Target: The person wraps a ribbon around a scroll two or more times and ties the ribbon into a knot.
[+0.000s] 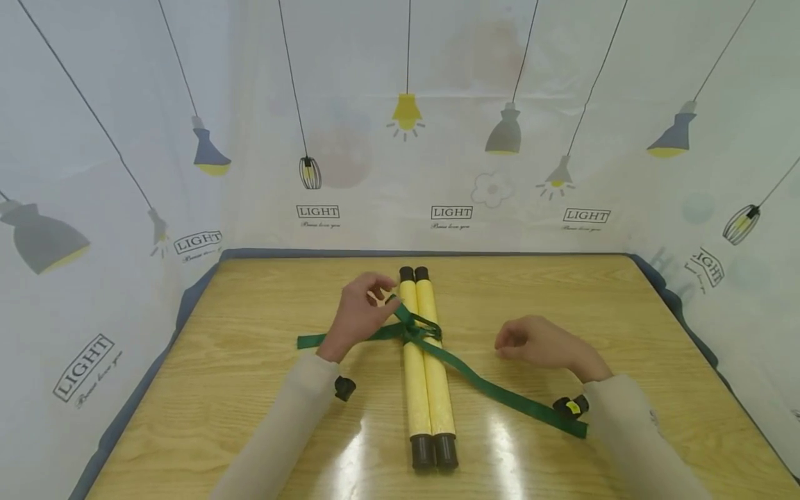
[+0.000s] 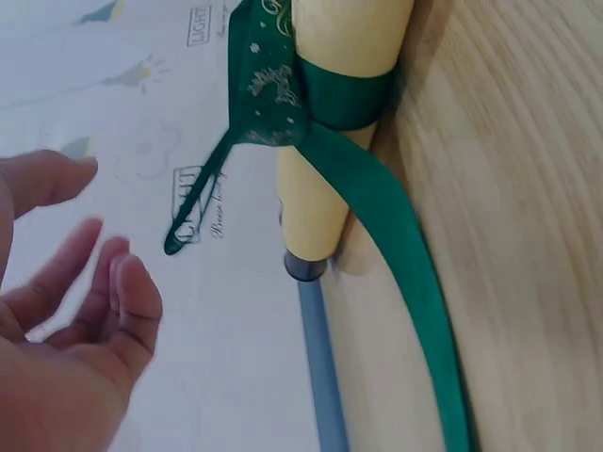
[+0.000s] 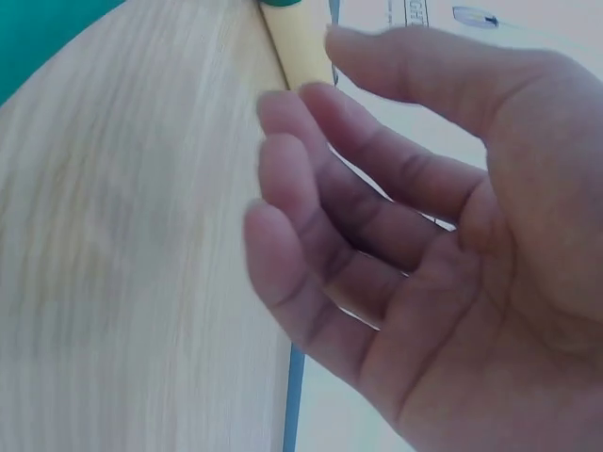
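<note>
Two yellow rods with black end caps, a left rod (image 1: 417, 389) and a right rod (image 1: 441, 392), lie side by side on the wooden table. Around their upper half goes a green ribbon (image 1: 487, 386), knotted on top with loops standing up. In the left wrist view, the ribbon (image 2: 268, 85) shows gold print. My left hand (image 1: 357, 312) hovers by the knot, thumb and fingers apart; the left wrist view shows a gap between it and the nearest loop. To the right of the rods, my right hand (image 1: 548, 344) hangs loosely curled over the table, holding nothing.
One ribbon tail runs to the lower right under my right wrist, the other to the left behind my left wrist. A black strap (image 1: 344, 387) sits at the left wrist and another strap (image 1: 571, 406) at the right. A lamp-printed white curtain (image 1: 381, 236) surrounds the table (image 1: 250, 403).
</note>
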`<state>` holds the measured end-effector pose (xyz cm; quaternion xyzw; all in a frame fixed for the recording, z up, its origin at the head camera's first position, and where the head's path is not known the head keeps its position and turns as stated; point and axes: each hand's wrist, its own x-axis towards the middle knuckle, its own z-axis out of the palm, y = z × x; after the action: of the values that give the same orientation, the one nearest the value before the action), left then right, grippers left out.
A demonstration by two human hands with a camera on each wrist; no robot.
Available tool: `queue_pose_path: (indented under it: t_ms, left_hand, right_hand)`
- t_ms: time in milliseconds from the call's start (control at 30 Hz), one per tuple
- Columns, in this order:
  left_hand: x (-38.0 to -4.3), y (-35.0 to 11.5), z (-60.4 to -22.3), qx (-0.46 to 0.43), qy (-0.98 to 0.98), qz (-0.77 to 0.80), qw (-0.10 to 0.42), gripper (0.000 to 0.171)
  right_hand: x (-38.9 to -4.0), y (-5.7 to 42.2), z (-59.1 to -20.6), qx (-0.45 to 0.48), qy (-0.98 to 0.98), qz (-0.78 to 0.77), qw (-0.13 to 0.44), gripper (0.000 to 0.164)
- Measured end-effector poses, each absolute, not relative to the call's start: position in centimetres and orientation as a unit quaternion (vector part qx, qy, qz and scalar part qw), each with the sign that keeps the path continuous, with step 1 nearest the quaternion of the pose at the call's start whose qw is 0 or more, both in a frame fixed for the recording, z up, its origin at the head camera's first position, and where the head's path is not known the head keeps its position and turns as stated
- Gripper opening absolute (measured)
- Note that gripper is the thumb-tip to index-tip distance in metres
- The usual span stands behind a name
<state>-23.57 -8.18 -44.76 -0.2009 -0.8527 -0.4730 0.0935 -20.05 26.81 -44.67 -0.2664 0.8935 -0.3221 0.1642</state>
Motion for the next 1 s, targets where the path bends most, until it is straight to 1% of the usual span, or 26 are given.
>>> queue_pose_path:
  t_ms: [67, 100, 167, 233, 333, 400, 533, 667, 767, 833, 1000]
  left_hand:
    - [-23.3, -7.8, -44.7, -0.257, -0.849, -0.449, 0.109, 0.018]
    - [-23.2, -7.6, -44.6, -0.284, -0.847, -0.437, 0.107, 0.017]
    - [-23.0, -7.4, -44.7, -0.324, -0.849, -0.409, 0.084, 0.016]
    - [-22.9, -7.4, -44.8, -0.346, -0.859, -0.373, 0.054, 0.018]
    - [-22.6, -7.4, -44.9, -0.356, -0.876, -0.324, 0.017, 0.020]
    - [-22.5, -7.4, -44.9, -0.360, -0.885, -0.295, 0.007, 0.021]
    - [-22.6, -7.4, -44.9, -0.374, -0.887, -0.272, 0.005, 0.020]
    - [-22.9, -7.2, -45.3, -0.372, -0.891, -0.259, 0.010, 0.015]
    - [-23.1, -7.0, -45.7, -0.373, -0.896, -0.241, 0.017, 0.010]
    - [-23.3, -6.8, -45.9, -0.380, -0.896, -0.229, 0.025, 0.007]
    - [-23.5, -6.8, -45.9, -0.398, -0.893, -0.207, 0.033, 0.006]
  right_hand:
    - [-20.5, 26.0, -44.6, -0.267, 0.894, -0.326, 0.150, 0.015]
    - [-20.8, 25.5, -44.6, -0.269, 0.894, -0.329, 0.141, 0.014]
    - [-21.2, 24.5, -44.5, -0.270, 0.896, -0.330, 0.122, 0.012]
    - [-21.6, 23.4, -44.5, -0.267, 0.899, -0.332, 0.103, 0.012]
    - [-22.2, 21.7, -44.5, -0.265, 0.902, -0.332, 0.074, 0.013]
    - [-22.5, 20.6, -44.5, -0.265, 0.903, -0.333, 0.058, 0.013]
    - [-23.2, 18.5, -44.5, -0.269, 0.904, -0.329, 0.036, 0.017]
    - [-24.0, 16.5, -44.7, -0.269, 0.905, -0.326, 0.040, 0.024]
    - [-24.5, 15.3, -45.0, -0.267, 0.912, -0.308, 0.045, 0.026]
    - [-24.7, 14.7, -45.1, -0.271, 0.918, -0.284, 0.045, 0.025]
    - [-25.1, 14.1, -45.6, -0.282, 0.922, -0.260, 0.051, 0.015]
